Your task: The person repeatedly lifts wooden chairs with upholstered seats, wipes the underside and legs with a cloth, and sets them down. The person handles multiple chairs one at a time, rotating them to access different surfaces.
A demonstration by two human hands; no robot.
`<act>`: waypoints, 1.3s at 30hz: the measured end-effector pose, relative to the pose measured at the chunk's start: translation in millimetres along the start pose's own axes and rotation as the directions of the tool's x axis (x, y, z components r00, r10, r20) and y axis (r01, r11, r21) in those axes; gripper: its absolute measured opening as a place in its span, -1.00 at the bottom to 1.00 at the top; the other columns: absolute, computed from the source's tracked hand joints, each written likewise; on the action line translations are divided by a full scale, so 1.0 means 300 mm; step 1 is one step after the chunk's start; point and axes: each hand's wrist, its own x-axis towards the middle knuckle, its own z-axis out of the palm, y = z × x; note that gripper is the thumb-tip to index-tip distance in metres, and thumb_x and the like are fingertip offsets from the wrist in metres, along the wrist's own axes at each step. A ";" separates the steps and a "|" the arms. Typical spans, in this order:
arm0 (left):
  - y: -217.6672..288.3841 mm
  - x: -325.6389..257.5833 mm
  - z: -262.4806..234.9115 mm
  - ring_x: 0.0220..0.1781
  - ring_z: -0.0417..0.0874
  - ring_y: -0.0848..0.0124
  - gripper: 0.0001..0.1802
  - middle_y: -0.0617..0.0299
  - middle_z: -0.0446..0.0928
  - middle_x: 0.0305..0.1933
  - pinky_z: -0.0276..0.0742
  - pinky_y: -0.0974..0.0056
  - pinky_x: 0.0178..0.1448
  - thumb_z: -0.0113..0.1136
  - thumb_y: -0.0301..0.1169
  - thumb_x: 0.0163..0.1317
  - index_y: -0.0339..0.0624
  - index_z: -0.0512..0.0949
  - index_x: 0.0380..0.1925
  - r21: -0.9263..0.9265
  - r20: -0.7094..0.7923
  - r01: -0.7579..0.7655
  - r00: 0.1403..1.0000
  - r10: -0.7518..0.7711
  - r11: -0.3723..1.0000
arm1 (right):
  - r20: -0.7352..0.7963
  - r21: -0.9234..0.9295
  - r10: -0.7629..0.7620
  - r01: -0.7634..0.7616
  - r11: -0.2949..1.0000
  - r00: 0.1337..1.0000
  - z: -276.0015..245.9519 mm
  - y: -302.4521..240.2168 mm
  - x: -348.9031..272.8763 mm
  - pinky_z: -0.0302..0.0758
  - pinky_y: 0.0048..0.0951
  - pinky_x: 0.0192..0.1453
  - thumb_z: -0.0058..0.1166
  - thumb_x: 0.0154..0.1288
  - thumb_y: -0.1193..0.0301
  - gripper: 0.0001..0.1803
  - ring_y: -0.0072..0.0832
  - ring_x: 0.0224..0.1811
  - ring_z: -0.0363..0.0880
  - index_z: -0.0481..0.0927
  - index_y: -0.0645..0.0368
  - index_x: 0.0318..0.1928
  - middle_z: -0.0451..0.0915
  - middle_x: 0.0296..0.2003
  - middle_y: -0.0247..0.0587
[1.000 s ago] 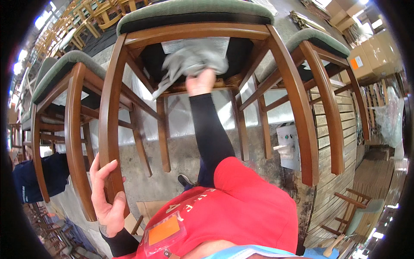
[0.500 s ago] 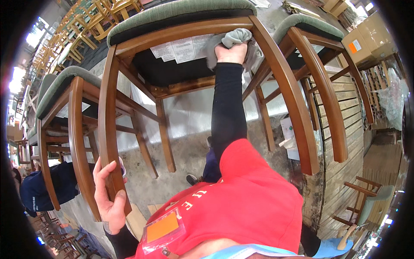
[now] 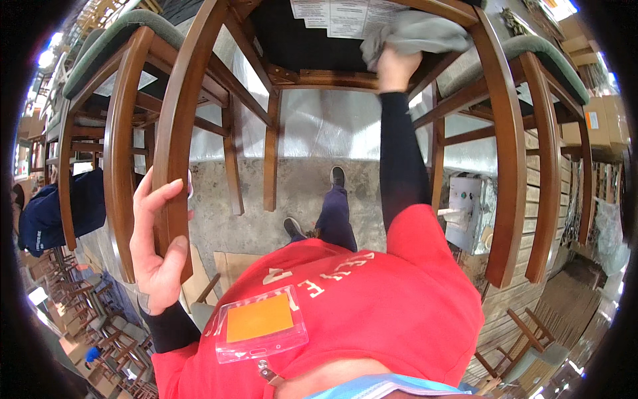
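Grey cloth is bunched up in the right hand, at the right inner corner of the underside of a brown wooden chair. That hand's definitely holding the rag, but the fingers are mostly hidden so I can't tell how tightly. Left hand has a snug hold on the chair's left near leg, pretty low down: thumb and index over the near face, other fingertips poking out from behind.

Seat bottom is black, with white paper labels just left of the cloth. 2 more chairs flank it, a left chair and a right chair, both with greenish upholstery. Farther down, 2 shoes on concrete floor, plus a pale control box off to the right. Orange card in a clear badge holder lies over the red shirt.
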 end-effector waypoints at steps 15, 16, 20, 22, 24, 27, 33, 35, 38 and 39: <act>-0.070 -0.004 -0.017 0.40 0.46 -0.16 -0.33 -0.28 0.02 0.56 0.54 0.01 0.31 0.00 -0.56 -0.08 -0.27 0.51 0.18 -0.047 -0.028 -0.055 0.998 0.054 0.997 | 0.616 -0.063 -0.239 0.349 0.935 0.751 0.362 0.077 -0.685 0.26 -0.02 0.41 0.12 0.02 0.55 -0.45 0.04 0.33 0.35 0.54 0.20 0.14 0.48 0.22 -0.01; -0.053 -0.011 -0.011 0.40 0.46 -0.18 -0.33 -0.28 0.01 0.56 0.55 0.00 0.31 -0.01 -0.58 -0.08 -0.27 0.51 0.18 -0.034 -0.038 -0.041 0.998 0.040 0.999 | 0.728 -0.068 -0.149 0.287 0.956 0.670 0.295 0.051 -0.785 0.26 -0.02 0.43 0.12 0.05 0.54 -0.45 0.06 0.34 0.34 0.53 0.23 0.15 0.47 0.24 0.03; -0.070 0.001 -0.037 0.40 0.43 -0.23 -0.35 -0.30 -0.04 0.58 0.55 -0.06 0.31 0.01 -0.61 -0.08 -0.16 0.53 0.15 -0.065 -0.012 -0.009 1.000 0.008 0.998 | 0.917 -0.158 0.215 -0.191 0.969 0.335 0.004 0.119 -1.101 0.23 -0.11 0.52 0.22 0.08 0.40 -0.40 0.00 0.41 0.30 0.51 0.34 0.18 0.45 0.25 0.09; -0.051 -0.016 -0.038 0.42 0.39 -0.28 -0.36 -0.30 -0.08 0.58 0.55 -0.08 0.31 0.03 -0.62 -0.02 -0.09 0.50 0.18 -0.058 0.026 -0.003 1.000 0.005 0.998 | 0.934 0.132 -0.238 0.361 0.923 0.265 0.056 0.063 -1.100 0.24 -0.11 0.52 0.19 0.09 0.38 -0.44 -0.14 0.40 0.35 0.55 0.26 0.16 0.49 0.22 -0.06; -0.067 -0.028 -0.035 0.45 0.35 -0.29 -0.44 -0.29 -0.11 0.59 0.53 -0.08 0.33 0.10 -0.59 0.12 -0.02 0.48 0.19 -0.089 0.028 0.028 0.999 -0.026 0.996 | 0.850 0.367 -0.499 0.491 0.790 0.167 0.160 0.004 -0.999 0.22 -0.08 0.53 0.13 0.12 0.37 -0.53 -0.27 0.38 0.38 0.62 0.18 0.09 0.50 0.21 -0.19; -0.050 -0.011 -0.077 0.47 0.32 -0.29 -0.42 -0.31 -0.13 0.59 0.49 -0.09 0.37 0.09 -0.59 0.12 -0.02 0.47 0.21 -0.052 0.122 0.010 0.992 -0.004 0.999 | 0.863 0.347 -0.484 0.528 0.775 0.143 0.260 0.036 -1.005 0.18 -0.08 0.55 0.07 0.14 0.42 -0.73 -0.30 0.30 0.43 0.70 0.15 -0.15 0.61 0.05 -0.23; -0.104 -0.002 -0.080 0.48 0.35 -0.18 -0.32 -0.30 -0.02 0.57 0.54 -0.01 0.32 0.09 -0.50 0.04 -0.28 0.41 0.29 0.016 0.139 -0.126 0.983 0.123 0.992 | 0.959 0.277 -0.270 0.075 0.958 -0.088 -0.201 -0.193 -1.477 0.41 -0.04 0.33 0.20 -0.21 0.37 -0.62 0.03 0.00 0.56 0.62 0.29 -0.29 0.59 -0.28 0.08; -0.087 -0.006 -0.061 0.49 0.37 -0.04 -0.28 -0.23 0.02 0.58 0.52 0.05 0.34 0.05 -0.53 -0.01 -0.39 0.40 0.29 -0.006 0.084 -0.103 0.991 0.103 0.995 | 0.894 -0.173 0.127 -0.069 0.983 -0.430 -0.382 -0.272 -1.552 0.51 0.01 0.12 0.17 -0.16 0.37 -0.62 0.11 -0.05 0.63 0.66 0.31 -0.26 0.65 -0.26 0.24; -0.049 -0.019 -0.064 0.50 0.36 0.23 -0.30 -0.04 0.25 0.50 0.42 0.17 0.40 -0.03 -0.64 -0.02 -0.33 0.45 0.26 0.038 0.108 -0.124 0.987 0.120 0.991 | 0.955 -0.295 0.292 -0.163 0.941 -0.047 -0.472 -0.285 -1.462 0.57 0.03 -0.02 0.18 -0.05 0.34 -0.64 0.15 -0.13 0.68 0.70 0.29 -0.23 0.68 -0.28 0.26; -0.058 -0.015 -0.057 0.50 0.35 0.27 -0.33 0.02 0.36 0.43 0.36 0.19 0.43 -0.04 -0.67 -0.02 -0.28 0.50 0.22 0.086 0.080 -0.151 0.986 0.144 0.985 | 0.913 -0.362 0.395 -0.237 0.901 0.107 -0.447 -0.295 -1.364 0.59 -0.01 -0.03 0.20 -0.02 0.28 -0.62 0.13 -0.19 0.68 0.71 0.21 -0.18 0.69 -0.31 0.20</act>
